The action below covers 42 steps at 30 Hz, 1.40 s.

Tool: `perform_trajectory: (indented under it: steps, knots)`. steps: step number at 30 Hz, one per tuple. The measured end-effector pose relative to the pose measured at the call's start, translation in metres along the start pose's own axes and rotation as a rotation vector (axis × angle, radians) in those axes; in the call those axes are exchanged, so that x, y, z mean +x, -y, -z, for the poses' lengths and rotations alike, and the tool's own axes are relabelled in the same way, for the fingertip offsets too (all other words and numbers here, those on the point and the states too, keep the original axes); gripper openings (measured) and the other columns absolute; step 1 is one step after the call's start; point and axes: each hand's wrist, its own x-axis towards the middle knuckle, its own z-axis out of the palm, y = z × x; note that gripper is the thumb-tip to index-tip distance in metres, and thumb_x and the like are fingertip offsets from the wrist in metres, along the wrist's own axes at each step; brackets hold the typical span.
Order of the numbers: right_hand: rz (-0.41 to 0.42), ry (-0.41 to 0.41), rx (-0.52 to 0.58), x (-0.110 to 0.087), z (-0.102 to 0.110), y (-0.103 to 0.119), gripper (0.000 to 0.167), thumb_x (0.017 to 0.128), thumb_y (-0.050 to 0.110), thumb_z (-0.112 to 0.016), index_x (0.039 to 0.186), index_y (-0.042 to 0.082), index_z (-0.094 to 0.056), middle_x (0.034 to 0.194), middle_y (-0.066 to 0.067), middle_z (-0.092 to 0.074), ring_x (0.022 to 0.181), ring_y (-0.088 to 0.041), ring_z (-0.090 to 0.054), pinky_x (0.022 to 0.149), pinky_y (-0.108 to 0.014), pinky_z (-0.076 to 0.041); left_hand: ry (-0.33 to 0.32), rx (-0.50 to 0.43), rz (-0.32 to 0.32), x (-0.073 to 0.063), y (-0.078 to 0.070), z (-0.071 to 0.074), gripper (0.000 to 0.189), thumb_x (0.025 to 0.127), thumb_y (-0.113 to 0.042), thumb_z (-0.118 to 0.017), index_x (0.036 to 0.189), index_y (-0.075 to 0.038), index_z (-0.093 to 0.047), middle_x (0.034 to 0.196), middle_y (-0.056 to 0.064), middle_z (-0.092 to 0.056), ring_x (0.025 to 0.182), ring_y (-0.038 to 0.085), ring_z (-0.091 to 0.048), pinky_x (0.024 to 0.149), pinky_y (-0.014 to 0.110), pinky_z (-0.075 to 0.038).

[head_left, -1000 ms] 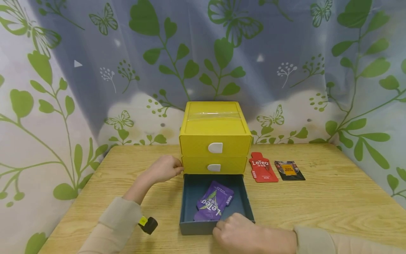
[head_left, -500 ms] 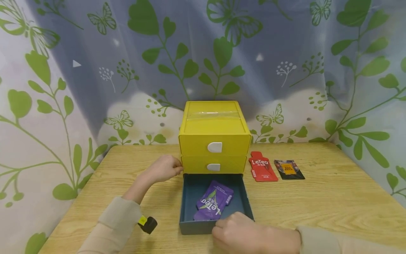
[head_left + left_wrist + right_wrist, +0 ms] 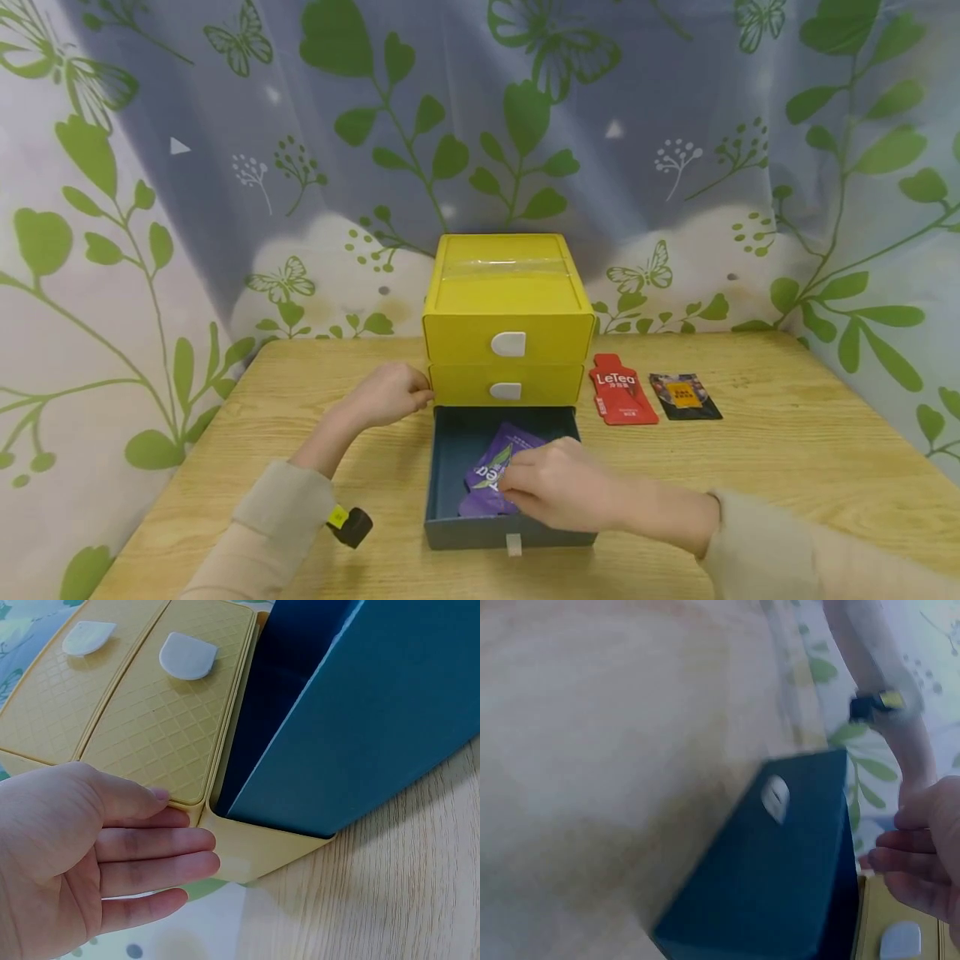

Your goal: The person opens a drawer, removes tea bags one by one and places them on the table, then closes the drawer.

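A yellow drawer cabinet (image 3: 517,292) stands on the table with its blue-green bottom drawer (image 3: 461,535) pulled out. My left hand (image 3: 392,393) touches the cabinet's left side; in the left wrist view its thumb lies at the front edge and its fingers extend along the side. Over the drawer is my right hand (image 3: 562,483), fingers loosely bent, with nothing held in the right wrist view. It partly covers purple LeTea pouches (image 3: 489,467) lying inside the drawer. Below the hand, a white pull tab (image 3: 513,546) shows on the drawer front.
To the cabinet's right lie a red LeTea pouch (image 3: 622,392) and a black packet (image 3: 686,397) with an orange label. Two upper drawers are closed, each with a white tab. A black device (image 3: 351,527) is fixed to the left sleeve. Patterned curtain (image 3: 315,167) hangs behind the table.
My right hand has left the drawer front and risen inward over the purple pouches, uncovering the white tab. The left hand keeps its place, and the drawer stays out.
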Motion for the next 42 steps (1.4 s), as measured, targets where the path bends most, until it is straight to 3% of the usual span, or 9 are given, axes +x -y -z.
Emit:
perform_trajectory:
  steps: [13, 23, 31, 42]
  knots:
    - [-0.128, 0.263, 0.067, 0.011, 0.003, -0.035, 0.007, 0.080, 0.008, -0.068, 0.086, 0.010, -0.071, 0.080, 0.004, -0.066, 0.068, -0.002, -0.058, 0.060, -0.012, -0.045, 0.005, 0.005, -0.023, 0.001, 0.000, -0.002, 0.021, 0.090, -0.013, -0.057, 0.074, -0.009, -0.069, 0.068, 0.000, -0.063, 0.053, 0.009, -0.046, 0.056, 0.027, -0.042]
    - [-0.269, 0.527, 0.123, 0.027, 0.001, -0.050, 0.018, 0.081, 0.011, -0.068, 0.099, 0.010, -0.071, 0.093, 0.003, -0.067, 0.084, -0.009, -0.061, 0.072, -0.022, -0.050, 0.005, -0.003, -0.021, 0.000, 0.002, -0.002, 0.022, 0.090, -0.012, -0.057, 0.072, -0.008, -0.068, 0.066, 0.001, -0.062, 0.050, 0.008, -0.043, 0.054, 0.026, -0.041]
    - [-0.236, 0.671, 0.091, 0.043, -0.007, -0.058, 0.021, 0.080, 0.010, -0.069, 0.101, 0.012, -0.072, 0.097, 0.002, -0.067, 0.086, -0.010, -0.061, 0.072, -0.023, -0.050, 0.012, -0.007, -0.006, -0.001, 0.002, -0.002, 0.021, 0.091, -0.013, -0.057, 0.075, -0.008, -0.070, 0.068, -0.003, -0.062, 0.053, 0.009, -0.046, 0.055, 0.027, -0.042]
    - [-0.149, 0.841, -0.052, 0.053, -0.028, -0.068, 0.023, 0.079, 0.012, -0.068, 0.102, 0.019, -0.072, 0.099, 0.006, -0.065, 0.093, -0.010, -0.059, 0.080, -0.025, -0.046, 0.006, -0.010, -0.006, 0.000, 0.004, -0.002, 0.021, 0.090, -0.012, -0.057, 0.073, -0.009, -0.069, 0.066, -0.004, -0.061, 0.052, 0.009, -0.045, 0.055, 0.027, -0.042]
